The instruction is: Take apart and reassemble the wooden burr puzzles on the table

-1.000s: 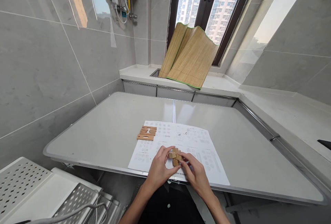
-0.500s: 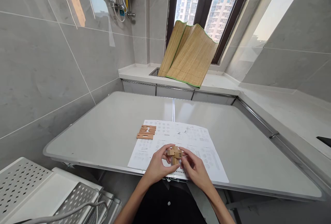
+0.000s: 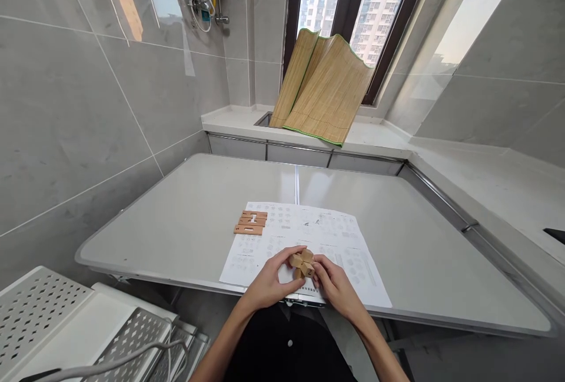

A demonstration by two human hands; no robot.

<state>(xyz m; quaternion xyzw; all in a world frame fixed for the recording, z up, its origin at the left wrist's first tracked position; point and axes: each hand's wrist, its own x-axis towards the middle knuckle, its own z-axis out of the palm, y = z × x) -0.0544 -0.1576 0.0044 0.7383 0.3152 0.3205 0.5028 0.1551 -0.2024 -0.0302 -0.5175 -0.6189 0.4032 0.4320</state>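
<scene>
A wooden burr puzzle (image 3: 302, 262) of interlocking light-brown blocks is held between both hands above the near edge of a printed sheet. My left hand (image 3: 271, 281) grips it from the left, with fingers over the far side and the thumb at the near side. On the right, my right hand (image 3: 334, 283) pinches the puzzle with bent fingers. A dark mark shows on one block end facing me. The printed paper sheet (image 3: 353, 264) lies under the hands, covered in small diagrams. Flat wooden pieces with cut-outs (image 3: 248, 229) rest at its left edge.
The pale folding table (image 3: 436, 241) has a seam down its middle. Behind it, a bamboo mat (image 3: 331, 87) leans by the window on a white ledge (image 3: 379, 140). White perforated panels (image 3: 39, 305) and a grey cable (image 3: 128, 355) are at lower left.
The burr puzzle has been turned in the hands, so its blocks now point diagonally toward me. My fingers have shifted slightly around it. The view has tilted a little.
</scene>
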